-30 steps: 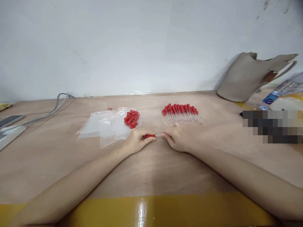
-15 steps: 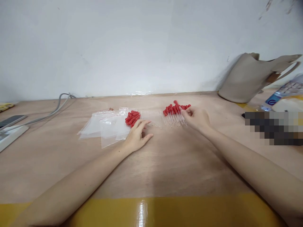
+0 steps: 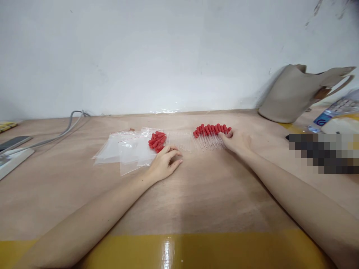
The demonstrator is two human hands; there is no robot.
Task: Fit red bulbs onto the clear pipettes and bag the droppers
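Note:
On the tabletop, several droppers with red rubber bulbs point(image 3: 211, 129) lie side by side, their clear tubes towards me. My right hand point(image 3: 235, 140) is at the right end of this row, with thumb and fingertips closed about the last dropper; its tube is partly hidden. Bare clear glass tubes point(image 3: 181, 140) form another row in the middle. My left hand point(image 3: 165, 162) rests just in front of them with fingers apart, holding nothing. Beyond its fingers sits a pile of loose red rubber bulbs point(image 3: 157, 141).
Clear zip bags point(image 3: 130, 149) lie overlapping left of the bulbs. A grey cable point(image 3: 66, 130) and a phone point(image 3: 15, 142) are at the far left. A beige bag point(image 3: 291, 93) leans on the wall at right, near a plastic bottle point(image 3: 322, 119). Yellow tape point(image 3: 140, 250) runs along the front edge.
My right hand has moved slightly right and down, bringing the raised dropper down to the end of the row. My left hand's fingers have drawn back a little.

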